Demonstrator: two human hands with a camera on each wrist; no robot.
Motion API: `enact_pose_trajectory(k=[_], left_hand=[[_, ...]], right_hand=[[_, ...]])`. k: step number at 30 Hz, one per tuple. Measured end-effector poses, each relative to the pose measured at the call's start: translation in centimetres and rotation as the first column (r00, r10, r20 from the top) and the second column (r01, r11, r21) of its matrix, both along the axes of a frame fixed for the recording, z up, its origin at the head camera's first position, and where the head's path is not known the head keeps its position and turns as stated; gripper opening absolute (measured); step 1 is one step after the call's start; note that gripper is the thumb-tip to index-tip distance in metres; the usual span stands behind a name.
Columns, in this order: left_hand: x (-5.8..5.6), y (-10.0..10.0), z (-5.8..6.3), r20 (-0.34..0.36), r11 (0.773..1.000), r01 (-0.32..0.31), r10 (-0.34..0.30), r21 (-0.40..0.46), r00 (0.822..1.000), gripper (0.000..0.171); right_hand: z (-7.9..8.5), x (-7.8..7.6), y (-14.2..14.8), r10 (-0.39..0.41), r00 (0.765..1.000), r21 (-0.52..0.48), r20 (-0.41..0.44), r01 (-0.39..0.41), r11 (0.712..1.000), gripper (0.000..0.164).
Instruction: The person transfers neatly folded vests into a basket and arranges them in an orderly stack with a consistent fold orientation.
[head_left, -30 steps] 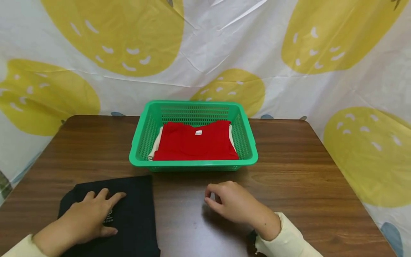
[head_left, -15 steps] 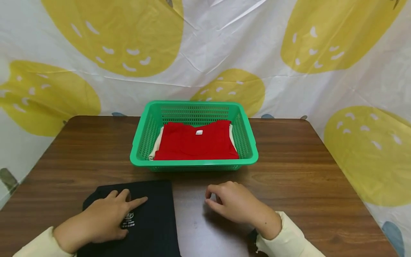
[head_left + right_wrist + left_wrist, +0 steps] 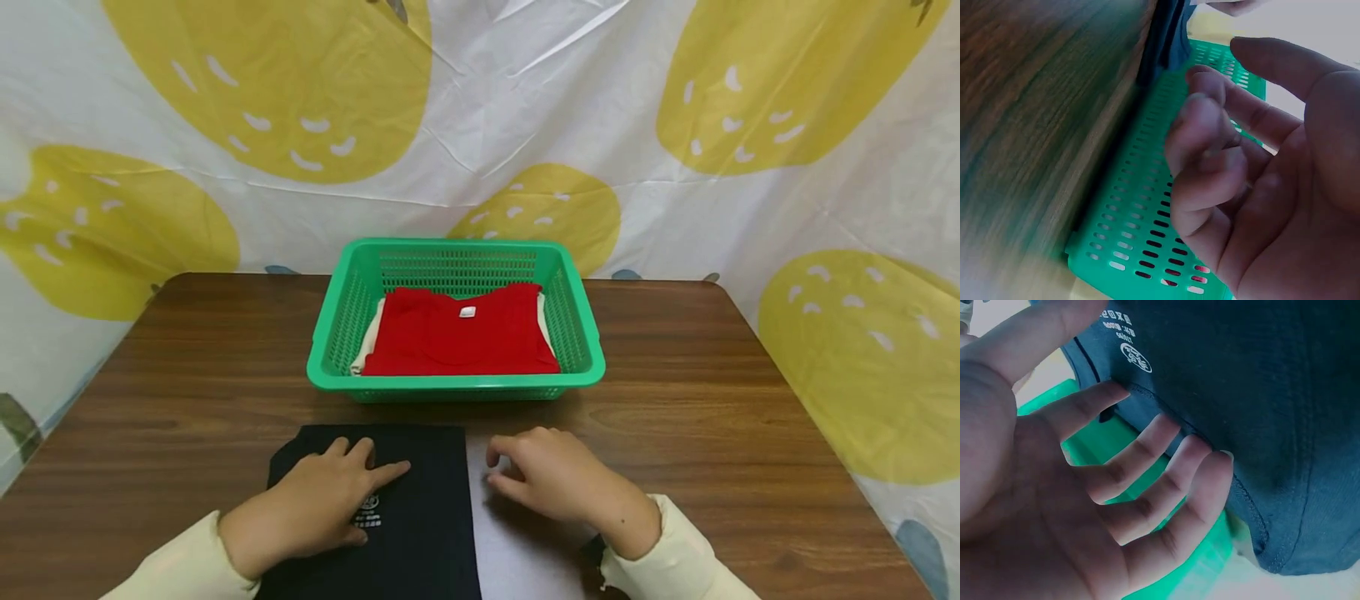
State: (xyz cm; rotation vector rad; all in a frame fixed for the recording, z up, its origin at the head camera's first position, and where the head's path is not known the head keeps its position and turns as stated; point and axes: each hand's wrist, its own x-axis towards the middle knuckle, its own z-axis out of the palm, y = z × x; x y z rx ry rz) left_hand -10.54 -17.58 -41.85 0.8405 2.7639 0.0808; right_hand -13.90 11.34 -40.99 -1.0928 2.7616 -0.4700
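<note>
A folded black T-shirt (image 3: pixel 431 525) lies on the table at front centre-left, a small white print inside its neck. My left hand (image 3: pixel 315 504) rests on it with fingers spread, the index reaching toward the shirt's right side. In the left wrist view, the fingertips (image 3: pixel 1194 450) touch the cloth along the neckline seam beside the white print (image 3: pixel 1137 357). My right hand (image 3: pixel 566 483) is just right of the shirt's edge, loosely curled and holding nothing. The right wrist view shows its bent fingers (image 3: pixel 1204 137) with the dark shirt edge (image 3: pixel 1169 37) beyond.
Behind the hands, a green plastic basket (image 3: pixel 456 382) stands at the table's back middle. It holds a folded red shirt (image 3: pixel 461 342) on top of cream cloth (image 3: pixel 367 337). A fruit-patterned curtain (image 3: pixel 480 108) hangs along the back of the brown table (image 3: pixel 697 400).
The left hand has slid the black T-shirt rightward across the table, from the front left to beside the right hand. The right hand has barely moved; the basket stays put.
</note>
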Motion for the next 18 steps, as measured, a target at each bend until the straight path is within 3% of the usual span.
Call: enact_pose_trajectory(k=[4,11,18], left_hand=[[-0.3,2.0,0.0,-0.025,0.999,0.035,-0.034,0.002,0.999,0.084],[-0.7,5.7,-0.1,-0.035,0.997,0.064,-0.066,-0.043,0.997,0.081],[-1.1,8.2,0.1,-0.062,0.991,0.124,-0.127,-0.052,0.99,0.08]], right_hand=[[0.2,-0.4,0.5,-0.03,0.999,0.042,-0.016,0.031,0.999,0.016],[0.6,-0.8,1.4,-0.085,0.996,0.104,0.041,0.081,0.991,0.027],[0.5,-1.2,2.0,-0.133,0.991,0.142,0.011,0.13,0.981,0.034]])
